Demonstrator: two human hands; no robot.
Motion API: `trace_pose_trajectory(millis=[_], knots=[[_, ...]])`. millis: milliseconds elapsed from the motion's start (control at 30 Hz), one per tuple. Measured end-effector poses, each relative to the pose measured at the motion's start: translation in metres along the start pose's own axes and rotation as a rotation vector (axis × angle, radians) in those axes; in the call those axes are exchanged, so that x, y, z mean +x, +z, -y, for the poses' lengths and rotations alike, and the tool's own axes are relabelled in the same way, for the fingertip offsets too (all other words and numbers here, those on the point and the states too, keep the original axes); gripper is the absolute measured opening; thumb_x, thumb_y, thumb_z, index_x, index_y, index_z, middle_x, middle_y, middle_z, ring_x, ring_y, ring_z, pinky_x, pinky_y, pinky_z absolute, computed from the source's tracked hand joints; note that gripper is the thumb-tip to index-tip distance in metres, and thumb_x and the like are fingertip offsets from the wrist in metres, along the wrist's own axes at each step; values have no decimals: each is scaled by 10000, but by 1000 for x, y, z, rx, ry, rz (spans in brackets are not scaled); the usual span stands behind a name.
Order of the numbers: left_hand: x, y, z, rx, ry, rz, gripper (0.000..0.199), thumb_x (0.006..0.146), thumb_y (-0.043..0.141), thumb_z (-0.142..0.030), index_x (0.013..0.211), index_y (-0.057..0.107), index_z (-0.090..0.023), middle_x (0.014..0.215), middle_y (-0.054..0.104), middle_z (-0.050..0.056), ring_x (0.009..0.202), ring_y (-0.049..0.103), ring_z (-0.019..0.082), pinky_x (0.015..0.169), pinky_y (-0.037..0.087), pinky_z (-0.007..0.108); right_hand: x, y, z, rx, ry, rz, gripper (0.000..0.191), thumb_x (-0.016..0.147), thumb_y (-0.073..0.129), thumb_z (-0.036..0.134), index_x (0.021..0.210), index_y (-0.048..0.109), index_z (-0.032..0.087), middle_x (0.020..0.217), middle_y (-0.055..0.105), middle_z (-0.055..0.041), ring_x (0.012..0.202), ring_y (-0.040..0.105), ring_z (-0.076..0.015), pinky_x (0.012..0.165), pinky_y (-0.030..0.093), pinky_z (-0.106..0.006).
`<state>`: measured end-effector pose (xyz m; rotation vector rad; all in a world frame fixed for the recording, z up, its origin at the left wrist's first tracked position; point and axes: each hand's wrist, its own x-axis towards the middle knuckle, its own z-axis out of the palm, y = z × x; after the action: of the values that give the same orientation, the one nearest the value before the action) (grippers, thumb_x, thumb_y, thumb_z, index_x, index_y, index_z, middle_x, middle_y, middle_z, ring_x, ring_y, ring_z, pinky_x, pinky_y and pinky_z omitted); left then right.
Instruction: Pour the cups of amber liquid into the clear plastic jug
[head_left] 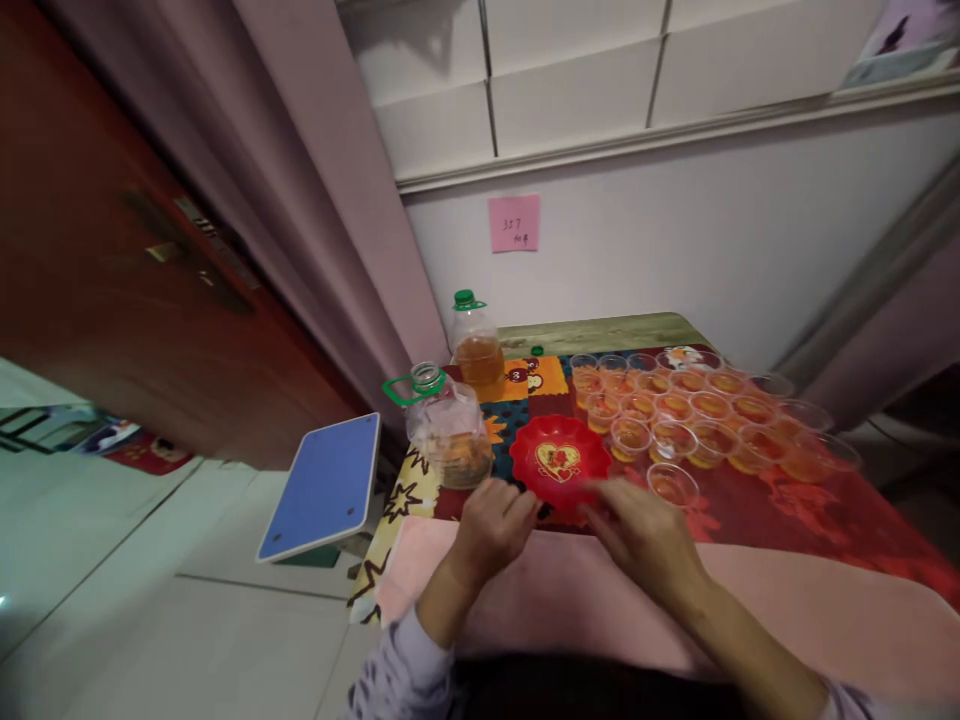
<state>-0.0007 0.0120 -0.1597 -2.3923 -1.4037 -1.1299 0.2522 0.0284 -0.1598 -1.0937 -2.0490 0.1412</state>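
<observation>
A red plastic bowl with a scalloped rim [525, 435] and a gold heart print stands on the table in front of my hands. Just below its left edge, my left hand [495, 527] is closed; whatever it may hold is hidden. My right hand [652, 535] reaches over the bowl's lower right edge, thumb and fingers apart and slightly blurred, with nothing visible in it. Beyond my left hand stands an uncapped clear jug [454, 440] with a green handle and some amber liquid. A single clear plastic cup [673, 487] sits just past my right hand.
Rows of clear plastic cups [690, 405] with amber liquid crowd the table's right side. Behind the jug stands a green-capped bottle [480, 350], and a loose green cap [537, 351] lies near it. A pink mat [555, 590] covers the near edge. A blue-topped stool [324, 487] stands left.
</observation>
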Motion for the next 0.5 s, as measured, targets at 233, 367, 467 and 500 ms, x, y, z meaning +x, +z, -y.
trace_pose_trajectory(millis=[233, 367, 467, 500], knots=[[-97, -11, 33, 115, -592, -264, 717, 898, 833, -524, 1475, 513, -244, 1214, 719, 119, 1090, 766, 303, 941, 647, 487, -104, 50, -15, 39, 205, 197, 605, 1144, 435, 611, 677, 599, 263, 586, 658, -5, 500, 672, -191, 531, 464, -312], [-71, 13, 53, -218, -933, -411, 1498, 541, 1049, -610, 1704, 188, -224, 1671, 450, 261, 1613, 455, 435, 1347, 364, 619, -106, 51, -14, 8, 207, 181, 581, 1137, 455, 603, 699, 631, 265, 629, 696, -17, 528, 694, -201, 552, 482, -313], [-36, 37, 59, -300, -925, -484, 1625, 507, 1066, -583, 1727, 57, -216, 1786, 243, 290, 1707, 283, 438, 1399, 250, 603, -102, 48, -12, 34, 203, 183, 567, 1138, 476, 572, 693, 634, 259, 623, 686, -12, 541, 692, -189, 560, 481, -295], [-27, 43, 60, -301, -929, -531, 1628, 522, 1065, -557, 1727, 25, -214, 1813, 167, 296, 1724, 235, 435, 1408, 221, 596, -101, 47, -12, 47, 205, 182, 561, 1136, 489, 560, 686, 631, 255, 617, 679, -10, 535, 679, -183, 560, 477, -290]])
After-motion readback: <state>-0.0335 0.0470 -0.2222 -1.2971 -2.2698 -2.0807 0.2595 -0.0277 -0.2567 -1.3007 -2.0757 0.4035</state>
